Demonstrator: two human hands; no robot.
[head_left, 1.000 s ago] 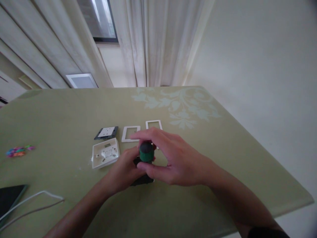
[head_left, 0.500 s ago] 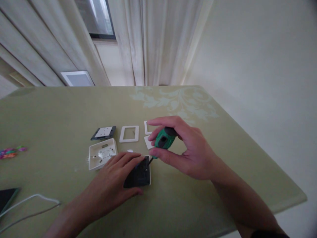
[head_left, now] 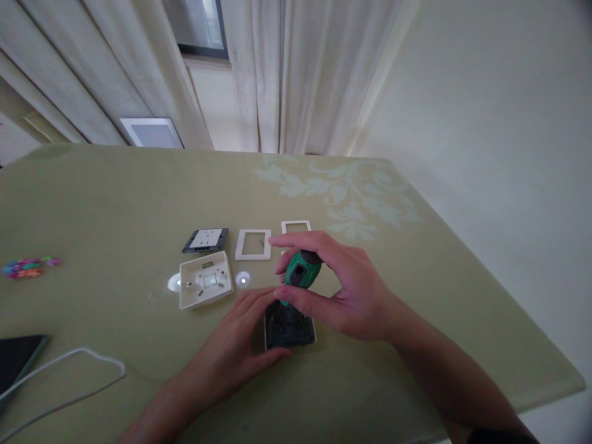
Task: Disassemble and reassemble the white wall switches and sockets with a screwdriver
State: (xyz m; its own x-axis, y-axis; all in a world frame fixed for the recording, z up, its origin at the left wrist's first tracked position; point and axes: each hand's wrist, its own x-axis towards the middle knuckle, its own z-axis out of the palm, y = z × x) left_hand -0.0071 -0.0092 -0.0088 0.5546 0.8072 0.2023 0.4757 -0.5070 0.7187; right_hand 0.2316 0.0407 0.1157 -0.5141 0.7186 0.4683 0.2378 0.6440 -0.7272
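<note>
Vs half a second ago: dark panel [head_left: 291,338] sits further right of the white box [head_left: 204,300], more of it uncovered. Screwdriver [head_left: 305,270] has gone from the panel's right edge to above its far-left part. Probably a switch to another working spot; tip hidden, can't confirm it's seated.

Right hand [head_left: 348,295]: closed round the screwdriver handle between thumb and fingers, index stretched toward the box side. Left hand [head_left: 235,339]: half-open C round the panel's left side, near side of the box; can't tell if it's really gripping.
</note>
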